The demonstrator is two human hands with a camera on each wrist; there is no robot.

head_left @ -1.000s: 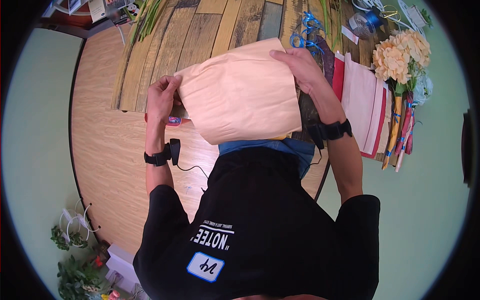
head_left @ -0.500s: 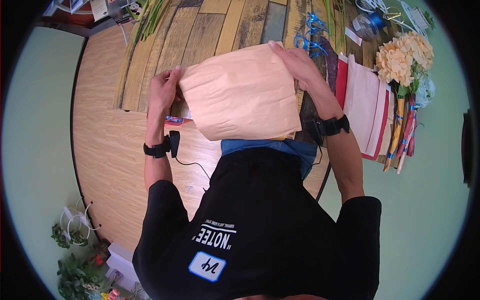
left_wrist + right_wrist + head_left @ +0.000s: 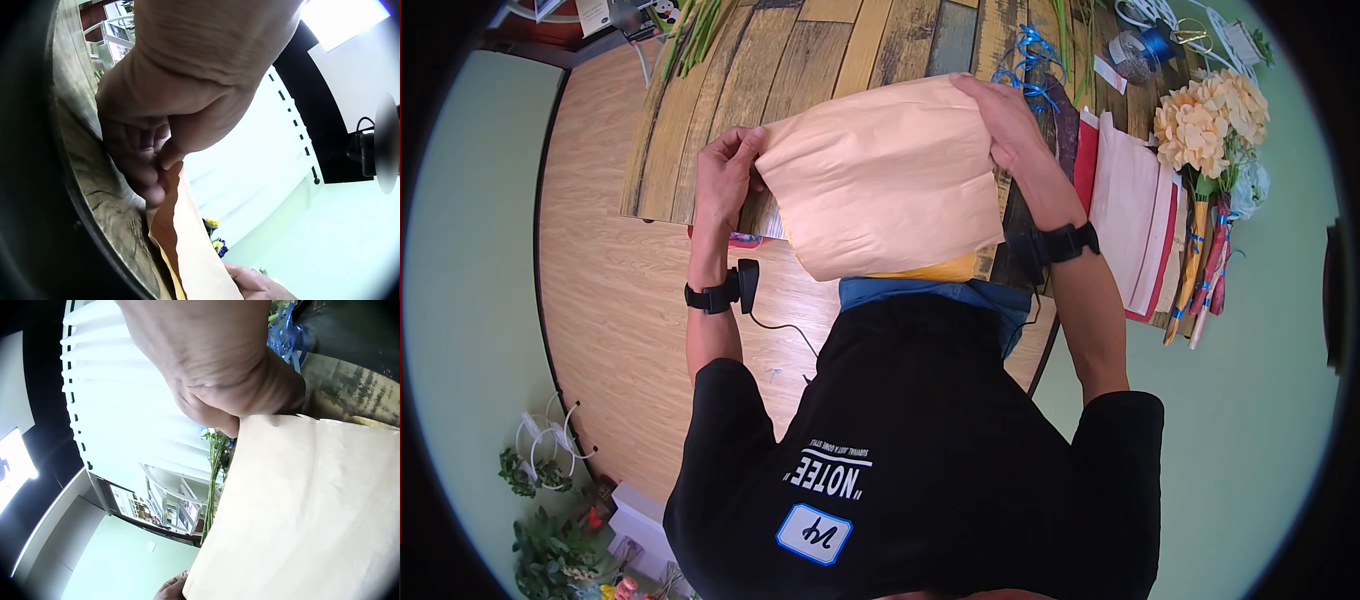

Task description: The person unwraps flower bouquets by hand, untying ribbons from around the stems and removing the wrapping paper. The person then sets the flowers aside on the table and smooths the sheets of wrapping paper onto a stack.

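Observation:
A creased sheet of peach wrapping paper (image 3: 880, 190) is held up in front of the body, over the near edge of the table. My left hand (image 3: 725, 180) pinches its upper left corner between thumb and fingers, which the left wrist view shows close up. At the upper right corner, my right hand (image 3: 1012, 125) grips the sheet, thumb on the front and fingers hidden behind it. A yellow layer (image 3: 930, 268) peeks out under the lower edge of the peach paper.
Curled blue ribbon (image 3: 1032, 65) and a ribbon spool (image 3: 1140, 52) lie beyond the right hand. Folded pink paper (image 3: 1128, 200) and wrapped peach flowers (image 3: 1200, 125) are at the right. Green stems (image 3: 690, 40) lie at the far left of the wooden table (image 3: 810, 65).
The paper's upper right corner has risen slightly with the right hand. More of the yellow layer shows along the lower edge. Both hands keep their hold.

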